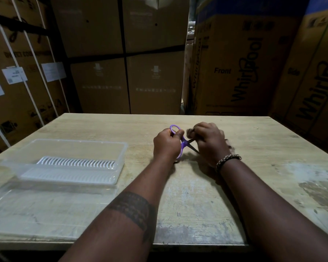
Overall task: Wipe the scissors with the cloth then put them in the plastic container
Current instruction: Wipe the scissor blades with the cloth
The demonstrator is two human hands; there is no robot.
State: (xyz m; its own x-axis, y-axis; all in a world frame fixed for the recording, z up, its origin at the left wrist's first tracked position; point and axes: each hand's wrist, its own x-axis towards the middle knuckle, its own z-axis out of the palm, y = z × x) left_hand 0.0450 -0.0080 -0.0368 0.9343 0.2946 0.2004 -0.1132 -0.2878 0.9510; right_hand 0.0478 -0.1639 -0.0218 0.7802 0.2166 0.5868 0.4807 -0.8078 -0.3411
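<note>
The scissors (184, 142) with purple handles are held above the middle of the wooden surface (197, 195), toward its far half, with the blades parted so that two dark tips splay out to the right and downward. The left hand (166, 143) is closed around the handles, its thumb through or against the upper purple loop, which stands clear above the knuckles. The right hand (209, 141) is curled shut just beside it, its fingers bunched over a blade and pinching the cloth (190, 131), of which only a small blurred, greyish scrap shows at the fingertips and another smudge past the knuckles on the right; how much of the blade the cloth covers cannot be told. A braided bracelet (228, 159) circles the right wrist, and a dark band tattoo (133, 208) wraps the left forearm. Well apart to the left, the clear plastic container (68, 161) sits open on the surface, a white slotted insert (76, 163) lying in its bottom. In front of it, nearer the person, a clear flat lid (45, 193) lies on the surface, touching or overlapping the container's near edge. Behind the surface stand tall cardboard boxes (235, 63), some bound with straps, those on the right printed with "Whirlpool" and "Front".
</note>
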